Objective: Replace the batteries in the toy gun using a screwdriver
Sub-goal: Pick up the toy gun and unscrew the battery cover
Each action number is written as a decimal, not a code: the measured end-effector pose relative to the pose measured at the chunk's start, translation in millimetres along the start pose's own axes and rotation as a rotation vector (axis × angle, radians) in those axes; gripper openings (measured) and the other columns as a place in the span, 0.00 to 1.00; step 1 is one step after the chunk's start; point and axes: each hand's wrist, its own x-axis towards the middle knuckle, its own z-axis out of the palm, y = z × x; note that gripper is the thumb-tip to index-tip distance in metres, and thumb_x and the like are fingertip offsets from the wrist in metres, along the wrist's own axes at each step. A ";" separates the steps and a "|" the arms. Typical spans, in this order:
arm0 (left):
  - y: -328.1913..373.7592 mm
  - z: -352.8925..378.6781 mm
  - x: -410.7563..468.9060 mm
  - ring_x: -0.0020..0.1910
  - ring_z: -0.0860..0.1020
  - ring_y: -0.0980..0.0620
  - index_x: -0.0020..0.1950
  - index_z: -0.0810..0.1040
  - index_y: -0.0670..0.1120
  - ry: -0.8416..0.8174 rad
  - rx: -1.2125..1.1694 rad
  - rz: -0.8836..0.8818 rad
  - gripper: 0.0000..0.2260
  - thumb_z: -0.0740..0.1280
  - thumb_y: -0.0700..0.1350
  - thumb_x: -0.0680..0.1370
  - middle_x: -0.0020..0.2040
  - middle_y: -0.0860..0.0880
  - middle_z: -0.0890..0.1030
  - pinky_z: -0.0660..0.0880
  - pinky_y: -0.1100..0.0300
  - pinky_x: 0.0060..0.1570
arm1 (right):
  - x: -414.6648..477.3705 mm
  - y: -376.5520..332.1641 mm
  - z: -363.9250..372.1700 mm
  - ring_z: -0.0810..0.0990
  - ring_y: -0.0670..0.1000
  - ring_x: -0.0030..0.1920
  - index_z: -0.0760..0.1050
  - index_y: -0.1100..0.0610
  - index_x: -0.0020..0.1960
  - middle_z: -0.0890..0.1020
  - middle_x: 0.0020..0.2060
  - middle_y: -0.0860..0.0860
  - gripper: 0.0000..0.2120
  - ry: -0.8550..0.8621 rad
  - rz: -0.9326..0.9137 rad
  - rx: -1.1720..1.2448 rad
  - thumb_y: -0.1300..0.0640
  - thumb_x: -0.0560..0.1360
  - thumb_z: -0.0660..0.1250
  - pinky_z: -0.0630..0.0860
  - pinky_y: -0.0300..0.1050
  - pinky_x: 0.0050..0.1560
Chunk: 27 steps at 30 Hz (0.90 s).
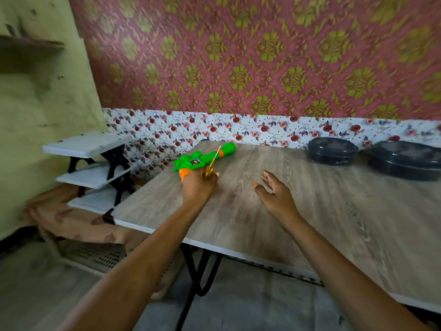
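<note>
A green toy gun [202, 157] with orange trim lies at the far left corner of the wood-grain table [310, 211], its barrel pointing right and away. My left hand [198, 187] grips the gun's orange handle together with a yellow-handled screwdriver [211, 167], whose thin shaft crosses over the green body. My right hand [276, 194] hovers over the table to the right of the gun, fingers spread, holding nothing. No batteries are visible. The frame is motion-blurred.
Two dark round lidded containers [333, 151] [405, 163] stand at the table's far right against the floral wall. A white stepped shelf on black brackets [93, 163] stands left of the table. The table's near edge runs diagonally above black folding legs.
</note>
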 end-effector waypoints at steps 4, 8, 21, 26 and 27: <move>-11.8 -18.6 34.1 0.48 0.79 0.38 0.52 0.79 0.41 0.048 0.136 0.002 0.11 0.62 0.47 0.79 0.48 0.37 0.81 0.73 0.54 0.43 | 13.9 -8.8 31.3 0.67 0.52 0.70 0.63 0.58 0.73 0.68 0.70 0.55 0.25 -0.004 0.019 0.042 0.56 0.78 0.63 0.64 0.44 0.69; -32.4 -22.4 83.1 0.55 0.77 0.37 0.70 0.69 0.47 -0.044 0.370 0.019 0.18 0.59 0.47 0.80 0.63 0.37 0.74 0.74 0.51 0.49 | 40.6 -6.9 62.0 0.68 0.53 0.70 0.64 0.60 0.72 0.69 0.70 0.56 0.25 -0.027 0.064 0.061 0.58 0.77 0.64 0.64 0.46 0.70; -65.7 8.6 151.5 0.60 0.74 0.41 0.74 0.63 0.47 -0.370 0.671 0.033 0.20 0.57 0.45 0.81 0.65 0.38 0.73 0.72 0.54 0.54 | 89.3 36.8 75.0 0.70 0.51 0.69 0.65 0.59 0.71 0.70 0.69 0.56 0.24 -0.036 0.098 0.050 0.58 0.77 0.65 0.66 0.43 0.68; -53.1 9.2 129.2 0.62 0.74 0.42 0.75 0.62 0.49 -0.392 0.693 0.108 0.22 0.59 0.45 0.81 0.65 0.39 0.74 0.71 0.56 0.56 | 75.1 37.9 53.1 0.70 0.51 0.68 0.66 0.60 0.70 0.71 0.69 0.56 0.24 -0.031 0.108 0.062 0.58 0.76 0.65 0.66 0.48 0.70; -49.4 9.5 121.6 0.63 0.73 0.42 0.75 0.63 0.49 -0.404 0.684 0.123 0.22 0.60 0.45 0.80 0.66 0.39 0.74 0.70 0.56 0.57 | 69.9 38.5 45.9 0.70 0.51 0.68 0.67 0.60 0.70 0.71 0.68 0.55 0.24 -0.032 0.107 0.061 0.58 0.76 0.66 0.66 0.47 0.70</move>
